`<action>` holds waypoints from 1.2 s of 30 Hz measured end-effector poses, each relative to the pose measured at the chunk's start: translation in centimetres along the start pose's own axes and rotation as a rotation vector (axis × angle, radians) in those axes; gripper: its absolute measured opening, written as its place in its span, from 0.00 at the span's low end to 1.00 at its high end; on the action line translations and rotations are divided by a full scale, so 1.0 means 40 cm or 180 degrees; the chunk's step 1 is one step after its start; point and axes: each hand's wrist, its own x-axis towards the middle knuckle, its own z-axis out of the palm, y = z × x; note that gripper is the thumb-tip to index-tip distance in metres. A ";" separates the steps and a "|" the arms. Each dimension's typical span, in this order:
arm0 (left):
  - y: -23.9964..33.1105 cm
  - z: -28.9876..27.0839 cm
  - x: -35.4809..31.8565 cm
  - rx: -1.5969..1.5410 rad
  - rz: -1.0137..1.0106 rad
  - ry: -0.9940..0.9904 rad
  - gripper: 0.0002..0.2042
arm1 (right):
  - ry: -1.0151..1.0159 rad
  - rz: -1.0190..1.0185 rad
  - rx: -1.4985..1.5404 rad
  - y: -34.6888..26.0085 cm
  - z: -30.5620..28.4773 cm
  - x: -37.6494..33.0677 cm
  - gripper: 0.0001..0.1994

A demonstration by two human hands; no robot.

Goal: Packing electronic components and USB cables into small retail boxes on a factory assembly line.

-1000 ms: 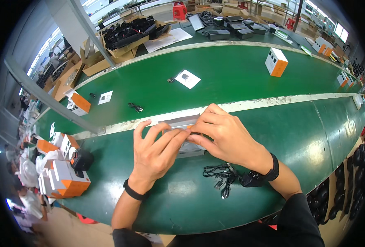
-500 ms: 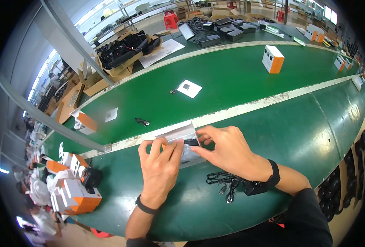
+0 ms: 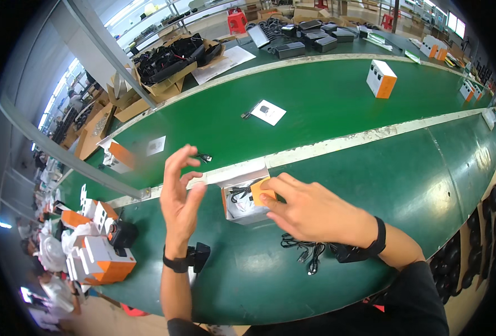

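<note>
An open white carton (image 3: 249,215) stands on the green bench in front of me, its lid raised at the far side. Inside lie a black cable (image 3: 238,194) and clear plastic wrapping. My right hand (image 3: 315,210) has its fingers closed on the orange end flap (image 3: 261,192) at the carton's right side. To the left of the carton, my left hand (image 3: 181,193) is raised with its fingers apart and holds nothing. Under my right forearm lie bundled black cables (image 3: 309,249) and a black device (image 3: 350,253).
Beyond a pale rail (image 3: 326,147), a green belt carries a printed leaflet (image 3: 268,112), another paper (image 3: 156,145) and white-orange boxes (image 3: 381,79). Stacked cartons (image 3: 105,260) stand at the left beside a metal post (image 3: 71,154). Black parts fill a cardboard box (image 3: 172,84) behind.
My left hand has lifted off the carton and moved left, opening. My right hand has come onto the orange flap, and the carton's contents now show. Things on the belt have shifted right.
</note>
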 end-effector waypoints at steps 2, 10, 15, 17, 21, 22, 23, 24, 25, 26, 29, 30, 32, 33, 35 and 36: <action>-0.008 0.051 0.006 -0.0452 -0.0731 0.0217 0.32 | 0.0079 -0.0115 0.0328 0.045 0.000 0.003 0.12; -0.108 0.070 -0.035 -0.1484 -0.1327 -0.0350 0.23 | 0.0590 0.0133 0.1689 0.074 0.070 0.014 0.10; -0.098 0.057 -0.012 -0.0342 -0.0219 -0.0945 0.21 | 0.0784 0.1930 0.2539 0.016 0.090 0.016 0.16; -0.083 0.045 0.007 0.0114 0.0660 -0.1402 0.26 | 0.0843 0.1644 0.2226 0.017 0.083 0.016 0.17; -0.001 0.029 0.010 0.0155 0.0299 -0.1484 0.24 | 0.0663 0.0875 0.1575 0.031 0.057 0.025 0.20; -0.002 0.030 0.003 0.0160 0.0291 -0.1474 0.24 | 0.0653 0.0866 0.1580 0.036 0.055 0.025 0.20; -0.008 0.032 -0.006 0.0396 0.0325 -0.1413 0.24 | 0.0431 0.0539 0.1498 0.044 0.055 0.024 0.22; -0.013 0.030 -0.013 0.0631 0.0356 -0.1352 0.24 | 0.0209 0.0214 0.1415 0.048 0.057 0.025 0.24; -0.016 0.032 -0.014 0.0593 0.0314 -0.1353 0.24 | 0.0206 0.0215 0.1508 0.050 0.053 0.025 0.25; -0.017 0.031 -0.012 0.0580 0.0289 -0.1341 0.24 | 0.0178 0.0222 0.1520 0.061 0.061 0.027 0.25; -0.010 0.032 0.000 0.0522 0.0228 -0.1335 0.22 | 0.0629 -0.0137 0.0963 0.076 0.081 0.030 0.18; -0.011 0.034 -0.003 0.0500 0.0217 -0.1336 0.22 | 0.0614 -0.0118 0.0964 0.075 0.083 0.025 0.18; -0.015 0.027 -0.007 0.0549 0.0156 -0.1351 0.20 | 0.0641 -0.0227 0.0651 0.073 0.093 0.029 0.16; -0.016 0.022 -0.008 0.0551 0.0155 -0.1356 0.20 | 0.0645 -0.0225 0.0654 0.068 0.085 0.029 0.16; -0.017 0.017 -0.009 0.0695 0.0253 -0.1483 0.19 | 0.0393 -0.0328 -0.0300 0.051 0.051 0.032 0.16; -0.013 0.013 -0.011 0.0699 0.0250 -0.1483 0.19 | 0.0394 -0.0330 -0.0296 0.050 0.059 0.031 0.16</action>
